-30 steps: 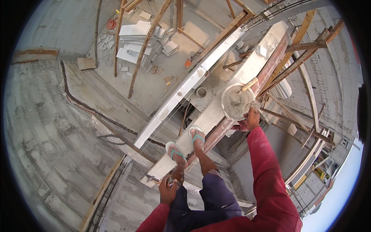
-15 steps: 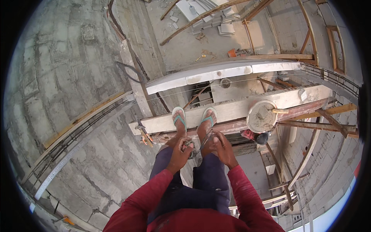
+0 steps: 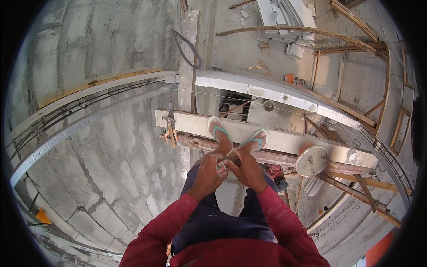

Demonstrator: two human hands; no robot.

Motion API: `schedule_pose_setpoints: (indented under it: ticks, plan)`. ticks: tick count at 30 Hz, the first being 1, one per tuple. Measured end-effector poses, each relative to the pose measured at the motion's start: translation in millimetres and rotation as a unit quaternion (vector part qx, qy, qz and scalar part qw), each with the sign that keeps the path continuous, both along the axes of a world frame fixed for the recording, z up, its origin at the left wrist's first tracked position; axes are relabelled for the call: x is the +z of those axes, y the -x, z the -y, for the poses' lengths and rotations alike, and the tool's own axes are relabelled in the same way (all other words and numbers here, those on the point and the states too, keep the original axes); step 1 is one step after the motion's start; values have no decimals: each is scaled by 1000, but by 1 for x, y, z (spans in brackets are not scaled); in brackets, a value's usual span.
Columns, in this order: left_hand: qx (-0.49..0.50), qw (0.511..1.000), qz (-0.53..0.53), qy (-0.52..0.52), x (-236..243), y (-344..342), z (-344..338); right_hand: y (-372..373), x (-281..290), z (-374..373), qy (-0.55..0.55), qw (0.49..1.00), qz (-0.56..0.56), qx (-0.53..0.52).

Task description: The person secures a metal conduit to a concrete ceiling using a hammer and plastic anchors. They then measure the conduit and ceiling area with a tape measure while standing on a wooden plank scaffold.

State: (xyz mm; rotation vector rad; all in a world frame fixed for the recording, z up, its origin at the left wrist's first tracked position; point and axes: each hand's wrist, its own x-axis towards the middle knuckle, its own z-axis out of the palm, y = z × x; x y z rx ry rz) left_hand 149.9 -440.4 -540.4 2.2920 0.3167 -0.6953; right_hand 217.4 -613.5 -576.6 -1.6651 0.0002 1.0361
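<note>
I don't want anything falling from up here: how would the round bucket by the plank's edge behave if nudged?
The bucket is probably heavy for its size, since pale grey mix seems to lie inside. It might tip if nudged outward: its rim appears to reach past the near edge of the pale plank, though its base is hidden.

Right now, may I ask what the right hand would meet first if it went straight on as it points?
The right hand would probably meet the left hand first, though the depth between them is unclear.
</note>
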Motion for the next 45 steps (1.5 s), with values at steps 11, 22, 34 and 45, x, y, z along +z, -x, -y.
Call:
schedule_pose_setpoints:
  ticks: [11, 22, 34, 45]
  plan:
    - [53, 997, -58, 21, -31, 28, -155, -14, -70, -151, -103, 962, -243, 66]
    - [210, 944, -252, 20, -48, 150, -328, -127, -178, -241, -134, 949, -285, -18]
    - [137, 819, -3, -557, 11, 143, -379, -161, -396, -319, -212, 956, -185, -79]
    - [-98, 612, 113, -777, -2, 12, -384, -154, -472, -310, -63, 994, 36, 77]
